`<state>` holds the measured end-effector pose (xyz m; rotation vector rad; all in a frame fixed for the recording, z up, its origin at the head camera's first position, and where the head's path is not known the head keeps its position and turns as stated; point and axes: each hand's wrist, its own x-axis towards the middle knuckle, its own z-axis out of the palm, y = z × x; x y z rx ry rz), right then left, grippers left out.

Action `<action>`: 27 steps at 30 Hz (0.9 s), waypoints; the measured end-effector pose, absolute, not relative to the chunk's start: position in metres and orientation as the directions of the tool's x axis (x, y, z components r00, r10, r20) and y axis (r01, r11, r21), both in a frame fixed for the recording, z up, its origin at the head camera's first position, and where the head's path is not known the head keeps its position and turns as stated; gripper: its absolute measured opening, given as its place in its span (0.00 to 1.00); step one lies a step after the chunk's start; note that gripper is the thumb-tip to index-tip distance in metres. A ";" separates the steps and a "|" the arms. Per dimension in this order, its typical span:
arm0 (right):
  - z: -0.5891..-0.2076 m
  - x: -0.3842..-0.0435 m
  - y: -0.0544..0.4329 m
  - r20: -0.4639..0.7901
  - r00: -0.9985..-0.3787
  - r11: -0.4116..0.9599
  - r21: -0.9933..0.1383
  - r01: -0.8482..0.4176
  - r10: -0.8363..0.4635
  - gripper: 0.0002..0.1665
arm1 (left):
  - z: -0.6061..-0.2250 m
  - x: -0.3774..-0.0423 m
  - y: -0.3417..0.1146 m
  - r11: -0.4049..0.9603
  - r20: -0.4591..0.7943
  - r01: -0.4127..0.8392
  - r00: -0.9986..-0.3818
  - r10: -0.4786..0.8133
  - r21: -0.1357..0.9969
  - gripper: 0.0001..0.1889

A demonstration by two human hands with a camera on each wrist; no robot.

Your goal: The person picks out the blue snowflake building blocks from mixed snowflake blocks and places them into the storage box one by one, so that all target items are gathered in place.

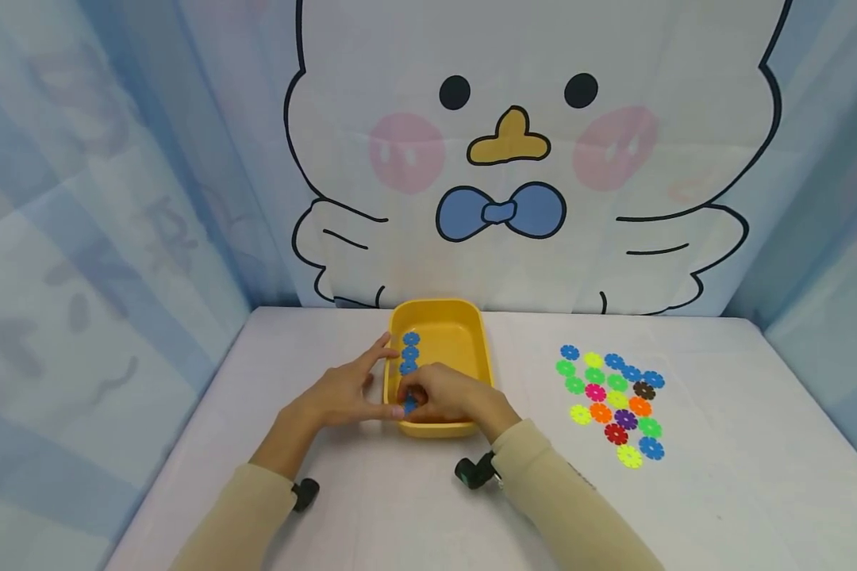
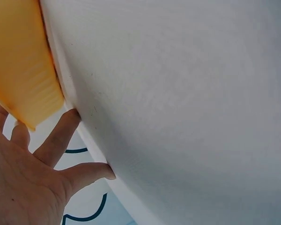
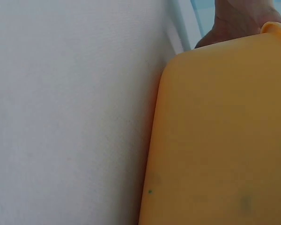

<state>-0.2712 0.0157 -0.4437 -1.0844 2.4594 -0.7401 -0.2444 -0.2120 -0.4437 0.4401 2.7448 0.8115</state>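
Observation:
A yellow tray (image 1: pixel 446 349) stands on the table with a column of blue notched discs (image 1: pixel 409 353) along its left side. My left hand (image 1: pixel 343 394) spreads its fingers along the tray's left edge, its thumb close to the front left corner. In the left wrist view the fingers (image 2: pixel 61 136) are spread and fairly straight beside the tray wall (image 2: pixel 28 61). Reaching over the front of the tray, my right hand (image 1: pixel 446 394) pinches a blue notched disc (image 1: pixel 410 405) at the lower end of the column. Its curled fingers partly hide that disc. The right wrist view is mostly the tray's outer wall (image 3: pixel 225 131).
Several loose notched discs in many colours, among them a purple disc (image 1: pixel 624 419) and a brown disc (image 1: pixel 644 390), lie on the white table (image 1: pixel 743 476) to the right. A curtain with a cartoon figure (image 1: pixel 507 262) hangs behind the table's back edge.

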 end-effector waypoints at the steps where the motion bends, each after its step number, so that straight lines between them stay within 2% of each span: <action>1: -0.444 -0.271 0.016 -0.090 -0.647 0.566 -0.585 -0.581 -0.757 0.11 | -0.444 -0.244 -0.212 0.801 -0.147 0.214 -0.926 0.349 0.559 0.56; 10: -0.444 -0.273 0.018 0.026 -0.709 0.592 -0.529 -0.608 -0.705 0.22 | -0.443 -0.244 -0.216 0.802 -0.139 0.225 -0.925 0.355 0.554 0.56; 20: -0.447 -0.271 0.017 -0.071 -0.745 0.646 -0.557 -0.522 -0.663 0.24 | -0.445 -0.245 -0.215 0.799 -0.129 0.233 -0.924 0.359 0.555 0.56; 27: -0.446 -0.271 0.018 -0.056 -0.735 0.630 -0.561 -0.537 -0.676 0.21 | -0.443 -0.244 -0.214 0.799 -0.135 0.227 -0.924 0.357 0.557 0.54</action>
